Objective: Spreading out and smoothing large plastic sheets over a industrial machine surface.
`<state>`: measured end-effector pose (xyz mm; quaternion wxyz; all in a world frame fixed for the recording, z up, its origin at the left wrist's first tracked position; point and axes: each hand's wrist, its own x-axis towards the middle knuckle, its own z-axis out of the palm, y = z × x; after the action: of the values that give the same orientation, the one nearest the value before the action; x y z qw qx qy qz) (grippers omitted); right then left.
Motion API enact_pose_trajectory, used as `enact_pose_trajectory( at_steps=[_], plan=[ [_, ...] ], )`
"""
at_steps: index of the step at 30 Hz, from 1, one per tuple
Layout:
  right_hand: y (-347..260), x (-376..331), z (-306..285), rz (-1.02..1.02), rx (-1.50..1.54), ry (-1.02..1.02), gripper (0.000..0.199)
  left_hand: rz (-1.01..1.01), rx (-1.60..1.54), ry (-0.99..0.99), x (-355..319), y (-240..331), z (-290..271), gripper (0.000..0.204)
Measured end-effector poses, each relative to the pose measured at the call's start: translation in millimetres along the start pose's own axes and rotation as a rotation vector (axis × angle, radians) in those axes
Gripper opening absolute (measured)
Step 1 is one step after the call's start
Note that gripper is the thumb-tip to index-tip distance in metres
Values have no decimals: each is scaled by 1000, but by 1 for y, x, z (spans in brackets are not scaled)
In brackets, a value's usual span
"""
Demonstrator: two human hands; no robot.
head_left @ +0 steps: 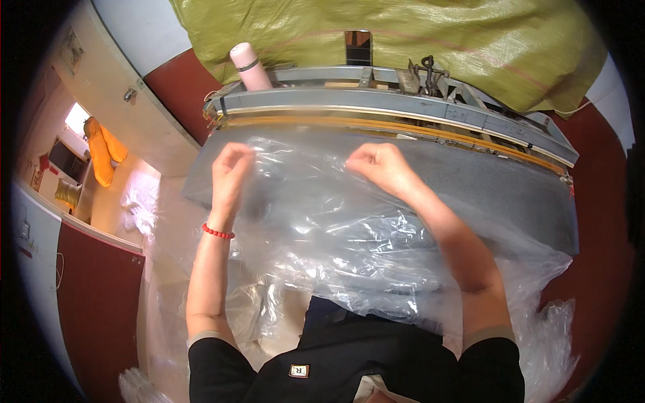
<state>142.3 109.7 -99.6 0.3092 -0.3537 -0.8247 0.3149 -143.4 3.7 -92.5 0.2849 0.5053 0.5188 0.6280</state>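
Note:
Clear plastic film [336, 228] lies over a dark grey work surface [484, 174] and hangs crumpled off its near edge. My left hand [232, 164], with a red bead bracelet [218, 232] at the wrist, is closed in a pinch on the film's far edge. To its right my right hand [379, 164] pinches the same edge between thumb and fingers. Between the two hands the film stretches out, shiny and creased. Both hands look slightly blurred.
Behind the surface runs a grey metal machine bar [396, 97] with an orange strip along it. A pink bottle [250, 67] and a phone [358, 48] stand there. A green-yellow sheet [437, 33] covers the back. An open door [121, 80] is at left.

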Motion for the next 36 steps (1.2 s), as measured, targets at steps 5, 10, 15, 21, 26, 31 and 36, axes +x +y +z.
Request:
enact_pose_trajectory(
  at_steps=[5, 10, 15, 21, 26, 31, 36],
  plan=[
    [8, -27, -8, 349, 708, -215, 19, 189, 398, 153, -7, -41, -32, 8],
    [116, -91, -106, 372, 306, -13, 11, 141, 1040, -100, -57, -74, -57, 35],
    [189, -171, -188, 445, -207, 318, 15, 277, 1193, -405, -114, -35, 12, 38],
    [214, -220, -220, 469, -513, 622, 22, 196, 671, -136, -143, -15, 25, 23],
    [204, -211, -212, 471, -554, 622, 23, 315, 708, -441, -209, -20, 78, 46],
    [207, -215, -214, 457, -534, 651, 23, 279, 1047, -349, -239, -82, 87, 44],
    [205, -218, -215, 503, -589, 633, 22, -409, -345, 364, -167, -45, 54, 33]
  ],
)
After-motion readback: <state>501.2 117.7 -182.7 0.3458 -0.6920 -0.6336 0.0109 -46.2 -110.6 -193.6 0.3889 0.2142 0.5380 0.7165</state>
